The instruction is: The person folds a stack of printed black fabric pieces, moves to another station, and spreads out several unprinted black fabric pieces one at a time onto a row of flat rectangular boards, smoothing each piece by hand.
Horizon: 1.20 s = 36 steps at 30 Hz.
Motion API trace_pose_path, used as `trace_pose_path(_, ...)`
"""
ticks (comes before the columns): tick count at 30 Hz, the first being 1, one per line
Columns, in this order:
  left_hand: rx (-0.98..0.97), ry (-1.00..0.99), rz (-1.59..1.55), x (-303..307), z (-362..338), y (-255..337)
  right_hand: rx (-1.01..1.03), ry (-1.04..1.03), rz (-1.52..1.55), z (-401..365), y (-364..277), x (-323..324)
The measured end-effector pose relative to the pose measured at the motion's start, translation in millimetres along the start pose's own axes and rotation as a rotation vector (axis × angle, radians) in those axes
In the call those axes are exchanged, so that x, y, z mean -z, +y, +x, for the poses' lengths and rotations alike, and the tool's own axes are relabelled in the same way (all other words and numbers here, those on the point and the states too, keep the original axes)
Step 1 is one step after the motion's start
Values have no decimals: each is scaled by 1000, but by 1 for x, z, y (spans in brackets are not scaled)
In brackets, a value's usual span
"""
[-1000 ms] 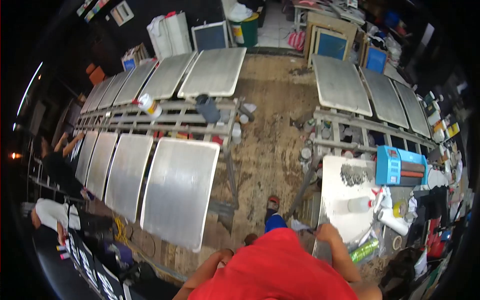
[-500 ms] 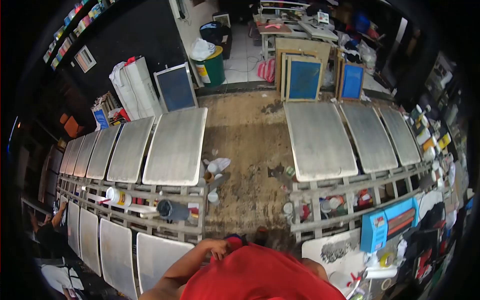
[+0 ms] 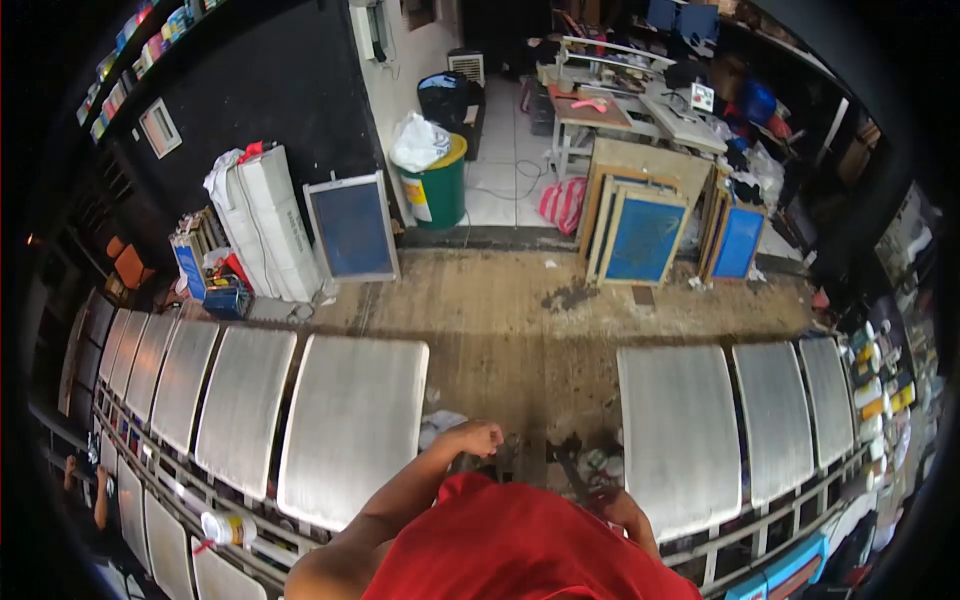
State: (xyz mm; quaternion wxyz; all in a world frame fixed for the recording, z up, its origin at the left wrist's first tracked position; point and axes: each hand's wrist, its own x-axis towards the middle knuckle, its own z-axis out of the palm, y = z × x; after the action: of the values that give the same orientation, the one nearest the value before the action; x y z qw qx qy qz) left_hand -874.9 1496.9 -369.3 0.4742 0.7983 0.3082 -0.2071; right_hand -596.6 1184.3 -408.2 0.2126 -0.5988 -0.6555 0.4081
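Observation:
My left hand (image 3: 478, 438) is held out in front of my red shirt, its fingers curled in, with nothing visible in it. It hangs over the aisle near the inner edge of a pale flat board (image 3: 355, 425) on the left rack. A crumpled white cloth or bag (image 3: 438, 426) lies low just behind that hand. My right hand (image 3: 625, 508) is down at my side, partly covered and dark, close to the near corner of the right-hand board (image 3: 682, 440); its fingers do not show clearly.
The worn brown floor (image 3: 500, 300) runs between two board rows. Ahead stand framed screens (image 3: 645, 238), a leaning grey-framed screen (image 3: 352, 230), a green bin (image 3: 434, 192) and a cluttered table (image 3: 590, 112). A white bucket (image 3: 228, 528) sits left. Another person's hand (image 3: 101, 480) shows far left.
I have moved forward along the aisle, so the boards sit nearer and the far screens look larger. My left hand has left my shirt front and swung forward.

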Motion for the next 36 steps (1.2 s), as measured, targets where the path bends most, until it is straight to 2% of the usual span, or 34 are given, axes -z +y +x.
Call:
trace_pose_path(1,-187,175,137,25,18,-10,287,-185,-216,19,70,-17)
trace_pose_path(2,-179,167,141,52,37,-22,288,-183,-204,29,131,-47)
trace_pose_path(4,-209,185,39,119,60,-10,158,-402,-499,57,183,-70)
trace_pose_path(6,-261,227,77,178,96,-12,-403,-414,-32,107,154,-33)
trace_pose_path(7,-297,247,14,213,110,-6,-533,-397,91,135,142,-13)
trace_pose_path(9,-325,262,-52,285,138,5,-635,-393,201,193,146,21)
trace_pose_path(11,-305,414,-23,359,175,12,-666,-416,246,255,164,58)
trace_pose_path(12,-303,414,-30,388,203,2,-674,-428,258,288,176,82)
trace_pose_path(14,-294,571,-67,458,262,-28,-697,-459,274,362,204,141)
trace_pose_path(16,18,595,51,506,308,-55,-763,-538,246,445,234,227)
trace_pose_path(17,137,528,89,527,331,-77,-790,-582,197,490,238,279)
trace_pose_path(18,259,444,125,527,354,-123,-592,-598,-108,529,239,341)
trace_pose_path(19,-61,204,844,500,422,-256,-349,-553,-307,581,230,396)
trace_pose_path(20,364,-199,565,476,467,-356,-106,-508,-500,627,220,445)
trace_pose_path(21,566,-147,364,453,448,-334,-302,-284,111,664,218,485)
trace_pose_path(22,726,-42,-187,419,413,-335,-474,-28,712,707,215,525)
trace_pose_path(23,854,73,-745,409,396,-341,-282,-144,240,753,183,574)
trace_pose_path(24,853,69,-784,400,387,-336,-266,-91,208,808,217,598)
trace_pose_path(25,819,30,-712,406,386,-327,-57,-53,225,848,236,625)
trace_pose_path(26,788,-4,-659,415,393,-320,-166,-113,129,890,192,669)
trace_pose_path(27,758,-35,-625,429,405,-314,175,83,-69,952,263,668)
trace_pose_path(28,728,-62,-595,449,423,-312,164,78,-63,991,266,684)
trace_pose_path(30,662,-84,-536,510,473,-321,84,-35,776,1090,238,729)
trace_pose_path(32,579,-97,-456,593,530,-339,322,33,51,1178,222,743)
trace_pose_path(34,497,-93,-375,697,588,-362,18,-145,-395,1246,202,748)
trace_pose_path(36,387,-74,-242,805,652,-390,6,-235,-283,1283,232,738)
